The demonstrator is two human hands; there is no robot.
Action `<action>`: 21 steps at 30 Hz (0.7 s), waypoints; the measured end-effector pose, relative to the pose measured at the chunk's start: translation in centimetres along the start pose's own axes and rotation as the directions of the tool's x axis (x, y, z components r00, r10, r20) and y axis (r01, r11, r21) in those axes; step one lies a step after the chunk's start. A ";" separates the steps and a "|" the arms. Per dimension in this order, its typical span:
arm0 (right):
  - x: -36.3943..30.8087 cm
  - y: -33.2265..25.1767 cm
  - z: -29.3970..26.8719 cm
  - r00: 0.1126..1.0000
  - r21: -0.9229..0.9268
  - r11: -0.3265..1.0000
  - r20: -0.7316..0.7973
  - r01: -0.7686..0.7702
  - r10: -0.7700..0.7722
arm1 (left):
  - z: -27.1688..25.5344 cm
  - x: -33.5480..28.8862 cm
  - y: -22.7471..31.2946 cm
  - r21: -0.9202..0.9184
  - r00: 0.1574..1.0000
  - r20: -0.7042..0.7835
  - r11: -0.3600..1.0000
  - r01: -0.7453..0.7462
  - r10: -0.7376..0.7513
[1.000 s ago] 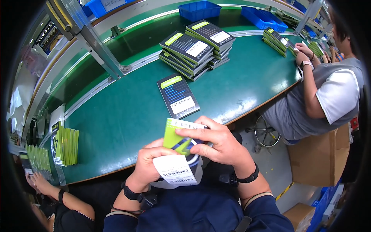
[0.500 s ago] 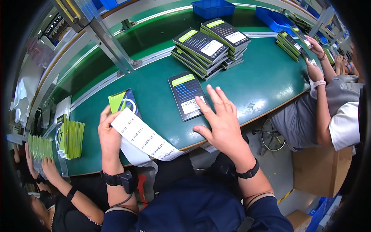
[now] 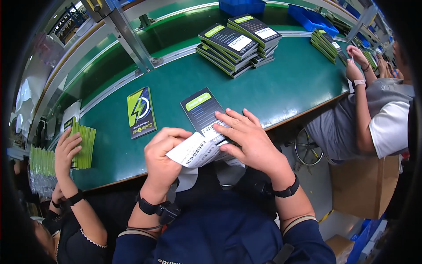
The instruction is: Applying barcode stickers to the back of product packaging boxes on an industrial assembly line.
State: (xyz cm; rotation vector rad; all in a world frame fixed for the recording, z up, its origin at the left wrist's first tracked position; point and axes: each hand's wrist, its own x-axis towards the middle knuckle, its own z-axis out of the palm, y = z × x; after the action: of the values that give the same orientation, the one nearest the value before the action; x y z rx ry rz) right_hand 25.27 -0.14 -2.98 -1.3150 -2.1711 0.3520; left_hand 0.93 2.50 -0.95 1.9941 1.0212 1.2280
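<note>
My left hand is closed on a folded strip of white barcode labels, held over the near edge of the green table. Just beyond it lies a flat black box with a lime-green band, slightly turned. My right hand rests with fingers stretched over the box's lower right part, across its white label; the thumb points toward the strip. Part of that label is hidden by fingers and strip. To the left, apart from both hands, a lime-green and dark box lies with its lightning-bolt face up.
Two stacks of black boxes stand toward the table's far side. Blue bins sit behind. At left, a co-worker's hand is by a row of green boxes. Another person works at right beside more boxes.
My left hand has moved right with the label strip, from over the green box to the black box's near end. My right hand has come down onto the black box, which has shifted slightly left.
</note>
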 end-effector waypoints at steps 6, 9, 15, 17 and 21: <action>-0.5 -1.8 -0.4 0.948 0.523 0.851 -0.290 0.044 0.130 | 1.2 -0.7 0.6 -0.041 0.995 0.100 0.999 0.012 -0.008; -0.4 -3.0 -1.0 0.984 0.622 0.783 -0.147 0.009 0.105 | 1.5 -0.8 0.7 -0.021 0.993 0.110 0.999 -0.036 0.038; -0.4 -4.0 0.2 0.955 0.579 0.813 -0.272 0.064 0.118 | 1.5 -1.4 0.7 0.010 0.987 0.152 0.998 -0.060 0.058; -0.5 -4.2 -0.1 0.946 0.566 0.820 -0.305 0.086 0.111 | 1.4 -1.6 0.5 0.024 0.984 0.169 0.998 -0.054 0.049; -1.3 -3.6 0.2 0.904 0.680 0.732 -0.343 0.050 0.257 | 1.3 -1.9 -0.1 0.108 0.983 0.160 0.988 -0.109 0.091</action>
State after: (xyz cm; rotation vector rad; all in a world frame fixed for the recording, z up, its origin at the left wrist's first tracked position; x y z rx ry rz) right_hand 23.04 -2.94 -1.78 -0.9652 -1.3890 0.7535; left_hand 1.51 0.84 -2.44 2.2166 0.9452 1.0665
